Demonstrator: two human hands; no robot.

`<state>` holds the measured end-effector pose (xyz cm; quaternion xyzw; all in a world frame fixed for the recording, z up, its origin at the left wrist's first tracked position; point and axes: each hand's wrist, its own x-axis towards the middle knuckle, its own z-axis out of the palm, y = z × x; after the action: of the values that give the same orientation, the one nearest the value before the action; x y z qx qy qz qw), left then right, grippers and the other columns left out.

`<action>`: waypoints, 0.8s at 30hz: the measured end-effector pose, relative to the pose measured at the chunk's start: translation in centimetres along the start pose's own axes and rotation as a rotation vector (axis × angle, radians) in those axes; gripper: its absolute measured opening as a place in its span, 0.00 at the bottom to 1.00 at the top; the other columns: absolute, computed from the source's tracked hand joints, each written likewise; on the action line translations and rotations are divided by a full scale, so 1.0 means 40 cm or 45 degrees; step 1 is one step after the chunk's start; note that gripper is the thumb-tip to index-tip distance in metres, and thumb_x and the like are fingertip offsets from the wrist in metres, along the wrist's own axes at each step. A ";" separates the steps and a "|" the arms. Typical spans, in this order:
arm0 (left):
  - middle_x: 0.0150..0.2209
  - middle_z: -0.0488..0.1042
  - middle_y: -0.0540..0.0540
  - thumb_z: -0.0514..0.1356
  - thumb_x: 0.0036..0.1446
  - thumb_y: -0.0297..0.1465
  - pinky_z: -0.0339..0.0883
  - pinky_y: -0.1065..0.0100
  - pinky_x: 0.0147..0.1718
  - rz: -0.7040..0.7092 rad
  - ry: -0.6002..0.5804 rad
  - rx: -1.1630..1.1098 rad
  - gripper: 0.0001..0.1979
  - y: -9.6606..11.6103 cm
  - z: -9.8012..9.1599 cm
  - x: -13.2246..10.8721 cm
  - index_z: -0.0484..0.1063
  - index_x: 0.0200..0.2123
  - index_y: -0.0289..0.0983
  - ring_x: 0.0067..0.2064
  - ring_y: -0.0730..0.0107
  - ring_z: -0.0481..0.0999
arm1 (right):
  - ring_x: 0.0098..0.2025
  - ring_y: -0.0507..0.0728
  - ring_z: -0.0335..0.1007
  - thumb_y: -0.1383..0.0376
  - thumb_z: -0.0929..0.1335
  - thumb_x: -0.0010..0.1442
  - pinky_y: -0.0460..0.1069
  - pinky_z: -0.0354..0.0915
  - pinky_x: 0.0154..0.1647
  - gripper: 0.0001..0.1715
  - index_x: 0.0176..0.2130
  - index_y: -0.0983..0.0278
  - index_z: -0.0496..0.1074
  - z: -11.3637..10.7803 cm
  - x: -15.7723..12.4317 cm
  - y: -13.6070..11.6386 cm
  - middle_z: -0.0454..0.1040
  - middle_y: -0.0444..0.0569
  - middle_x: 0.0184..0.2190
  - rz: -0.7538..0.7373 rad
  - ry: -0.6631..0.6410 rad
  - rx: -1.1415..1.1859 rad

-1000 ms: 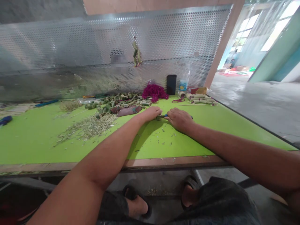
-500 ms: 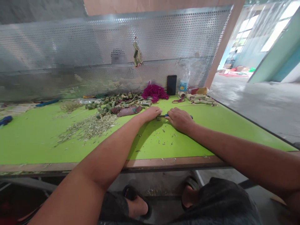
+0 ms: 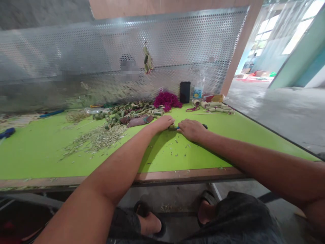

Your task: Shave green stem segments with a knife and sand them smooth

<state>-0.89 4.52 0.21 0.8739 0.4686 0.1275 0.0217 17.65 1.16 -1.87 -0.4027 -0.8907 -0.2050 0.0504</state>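
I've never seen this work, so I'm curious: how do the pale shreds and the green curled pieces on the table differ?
The shreds are pale, thin slivers; the curled pieces are darker, short rolls. The shreds lie loosely spread nearer the person; the curled pieces are heaped further back, by the perforated metal screen. Both lie on the green tabletop.

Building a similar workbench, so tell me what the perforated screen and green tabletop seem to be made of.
The perforated screen looks like sheet metal, probably galvanized steel or aluminium: it has a dull silver sheen and evenly punched round holes. The green tabletop looks like a smooth, faintly glossy laminate over board. Its brown edge strip suggests a wood core, though the view can't confirm that.
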 end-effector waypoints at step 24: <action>0.31 0.73 0.40 0.47 0.63 0.33 0.59 0.66 0.33 0.024 -0.018 0.043 0.17 0.002 -0.012 -0.010 0.71 0.28 0.33 0.33 0.63 0.68 | 0.42 0.59 0.67 0.57 0.58 0.67 0.51 0.58 0.39 0.18 0.40 0.65 0.71 -0.008 -0.013 0.001 0.74 0.54 0.37 0.006 0.090 0.000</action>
<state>-1.15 4.12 0.61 0.8793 0.4624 0.1137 0.0088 17.99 0.71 -1.70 -0.3973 -0.8874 -0.2190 0.0824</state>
